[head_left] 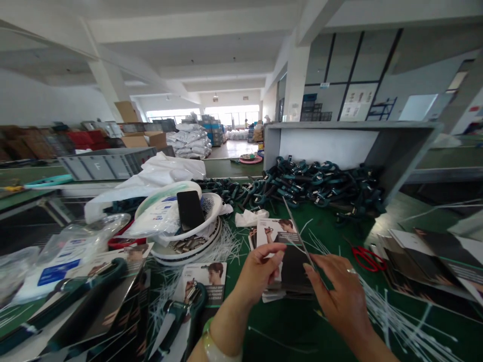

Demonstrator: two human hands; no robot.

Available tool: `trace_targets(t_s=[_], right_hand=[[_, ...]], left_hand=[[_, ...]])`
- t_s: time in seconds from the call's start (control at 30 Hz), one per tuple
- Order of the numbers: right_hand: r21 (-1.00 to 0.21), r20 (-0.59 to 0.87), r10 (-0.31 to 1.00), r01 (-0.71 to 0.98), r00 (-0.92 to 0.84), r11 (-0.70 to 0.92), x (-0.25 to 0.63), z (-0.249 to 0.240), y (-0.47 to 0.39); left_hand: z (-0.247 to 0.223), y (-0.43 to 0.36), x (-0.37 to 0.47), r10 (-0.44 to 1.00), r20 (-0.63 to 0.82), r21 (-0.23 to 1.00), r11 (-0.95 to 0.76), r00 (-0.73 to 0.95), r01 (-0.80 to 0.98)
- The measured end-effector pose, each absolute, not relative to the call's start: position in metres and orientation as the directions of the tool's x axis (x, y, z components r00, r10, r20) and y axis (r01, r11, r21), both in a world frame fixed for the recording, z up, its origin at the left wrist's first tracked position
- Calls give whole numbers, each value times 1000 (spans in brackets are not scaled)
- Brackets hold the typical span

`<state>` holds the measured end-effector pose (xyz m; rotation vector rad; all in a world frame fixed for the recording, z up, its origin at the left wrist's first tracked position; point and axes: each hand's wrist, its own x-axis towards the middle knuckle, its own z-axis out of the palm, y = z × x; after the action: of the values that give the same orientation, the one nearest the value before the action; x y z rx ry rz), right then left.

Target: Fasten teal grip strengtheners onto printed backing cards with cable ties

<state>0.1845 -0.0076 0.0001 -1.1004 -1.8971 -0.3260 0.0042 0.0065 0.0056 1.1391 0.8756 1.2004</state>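
Left hand (pixel 260 269), right hand (pixel 339 291) lifting card (pixel 298 231) edge off stack (pixel 287 286), scissors (pixel 364 257) near

Two bare forearms are showing from the bottom edge of the head view, with no sleeves covering them as far as the frame reaches; the left hand (pixel 260 269) is wearing nothing on its fingers that can be made out; a smooth, pale green-white bangle (pixel 213 347) is circling the left wrist, thick and rounded, partly cut off by the frame; the right hand (pixel 337 291) is wearing a thin, light-coloured ring (pixel 351 271) on one finger.
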Motion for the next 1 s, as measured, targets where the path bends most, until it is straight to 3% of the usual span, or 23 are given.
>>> trace_targets(t_s=[0.17, 0.43, 0.63, 0.8, 1.0], right_hand=[[-309, 782, 605, 750, -150, 586, 183, 3, -10], [-517, 694, 720, 706, 15, 483, 187, 7, -9], [-676, 603, 777, 634, 183, 375, 190, 7, -9], [-686, 612, 767, 614, 195, 391, 188, 6, -10], [-598, 680, 727, 645, 96, 475, 188, 5, -10]], left_hand=[[14, 14, 42, 971, 178, 922, -107, 160, -373], [23, 23, 70, 989, 147, 804, -113, 11, -584], [13, 24, 65, 945, 69, 843, 115, 319, -525], [13, 22, 58, 918, -45, 843, 246, 393, -478], [16, 23, 55, 919, -35, 831, 244, 392, -499]])
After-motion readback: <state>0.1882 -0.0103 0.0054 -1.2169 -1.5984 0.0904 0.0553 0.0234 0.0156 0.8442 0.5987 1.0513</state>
